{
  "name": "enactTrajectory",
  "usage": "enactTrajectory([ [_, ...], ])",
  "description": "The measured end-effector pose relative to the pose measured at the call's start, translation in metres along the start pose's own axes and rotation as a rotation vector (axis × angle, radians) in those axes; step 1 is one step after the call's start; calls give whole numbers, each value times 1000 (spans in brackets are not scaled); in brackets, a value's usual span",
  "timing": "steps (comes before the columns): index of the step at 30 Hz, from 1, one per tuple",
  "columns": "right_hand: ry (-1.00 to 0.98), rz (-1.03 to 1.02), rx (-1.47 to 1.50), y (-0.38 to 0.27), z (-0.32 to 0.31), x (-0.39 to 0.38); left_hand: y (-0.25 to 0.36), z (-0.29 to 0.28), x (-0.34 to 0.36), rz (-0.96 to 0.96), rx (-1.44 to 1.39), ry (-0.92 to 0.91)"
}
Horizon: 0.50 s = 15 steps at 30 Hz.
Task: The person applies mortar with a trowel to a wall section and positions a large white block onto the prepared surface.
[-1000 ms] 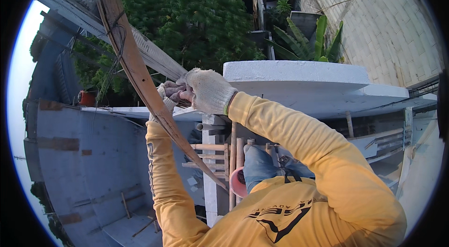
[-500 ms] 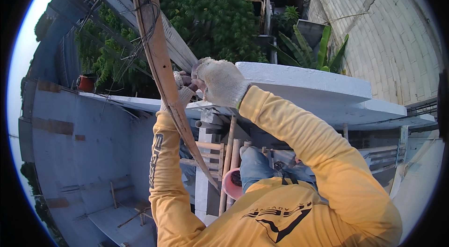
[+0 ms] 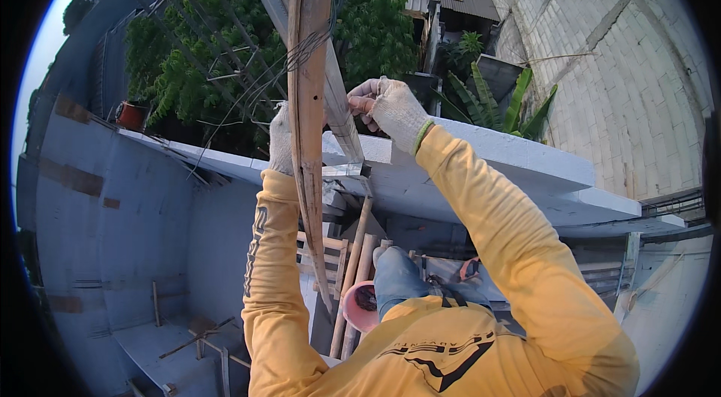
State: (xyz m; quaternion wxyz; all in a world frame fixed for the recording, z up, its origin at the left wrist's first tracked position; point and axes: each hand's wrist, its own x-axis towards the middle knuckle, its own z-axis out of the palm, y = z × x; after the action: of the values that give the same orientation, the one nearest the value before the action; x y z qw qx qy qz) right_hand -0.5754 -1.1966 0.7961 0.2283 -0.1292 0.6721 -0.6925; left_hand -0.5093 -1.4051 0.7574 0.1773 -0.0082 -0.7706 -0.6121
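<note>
A long wooden plank [image 3: 308, 89] slants through the middle of the view, with dark wire [image 3: 304, 51] looped around its upper part. Behind it runs a grey metal beam [image 3: 342, 115]. My left hand [image 3: 281, 140], in a whitish knit glove, is raised against the plank's left side; the plank hides its fingers. My right hand [image 3: 394, 111] wears a similar glove with bare fingertips. Its fingers are pinched together just right of the beam, and whatever they may hold is too small to make out.
White block wall tops [image 3: 511, 153] run to the right below my right arm. Below me are wooden poles [image 3: 353, 269] and a pink bucket [image 3: 362, 305] with dark contents. Leafy trees [image 3: 375, 29] and a tall block wall [image 3: 601, 74] stand beyond. An orange-red pot [image 3: 132, 116] sits at left.
The plank and beam now appear farther right and more upright as the view has shifted. My right hand has moved apart from my left, to the beam's right side.
</note>
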Motion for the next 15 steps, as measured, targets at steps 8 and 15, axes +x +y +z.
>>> enactTrajectory([
  [8,-265,116,-45,2,-26,27,10,25,-3,-59,-150,-283],
  [15,-197,-71,-498,22,-29,43,-3,59,-17,-16,71,-44],
])
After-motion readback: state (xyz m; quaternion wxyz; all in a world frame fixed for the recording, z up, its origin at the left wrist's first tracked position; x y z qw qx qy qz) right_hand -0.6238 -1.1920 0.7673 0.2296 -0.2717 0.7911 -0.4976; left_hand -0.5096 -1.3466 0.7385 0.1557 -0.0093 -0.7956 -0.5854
